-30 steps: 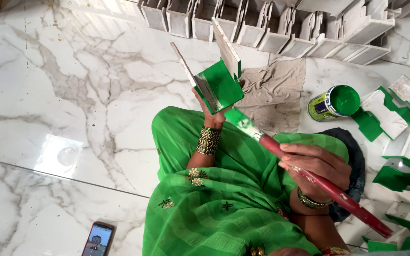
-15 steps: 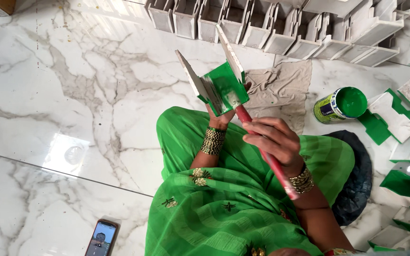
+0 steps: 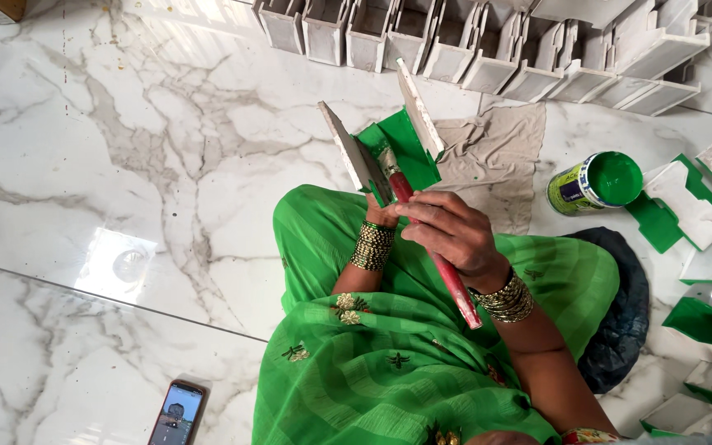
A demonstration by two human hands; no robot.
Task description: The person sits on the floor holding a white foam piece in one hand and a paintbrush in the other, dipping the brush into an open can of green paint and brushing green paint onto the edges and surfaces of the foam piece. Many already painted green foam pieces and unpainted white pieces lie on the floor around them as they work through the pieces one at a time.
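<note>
Since half a second ago the right hand has slid a little up the red handle and the brush tip has pushed deeper into the channel piece; a second ago that hand was far down the handle, off to the person's right, with the bristles only at the piece's lower edge.

The right hand is curled closed round the paintbrush, fingers wrapped over the upper part of the red handle, whose tail sticks out below the wrist past a stack of gold bangles. The bristles, just beyond the fingertips, rest on the green-painted inner face of the U-shaped clay piece.

The left hand sits just beside the right one, mostly hidden under the piece; it grips the piece's lower end from beneath, though how its fingers lie cannot be told. The piece is tilted, its two pale side walls rising away from both hands.

Beyond the right hand a beige cloth lies on the marble floor, and farther out to that side stands an open tin of green paint. A row of unpainted grey pieces lines the floor well beyond both hands. Painted green pieces lie well off to the right hand's outer side. A phone lies on the floor behind the left hand, near the green garment.
</note>
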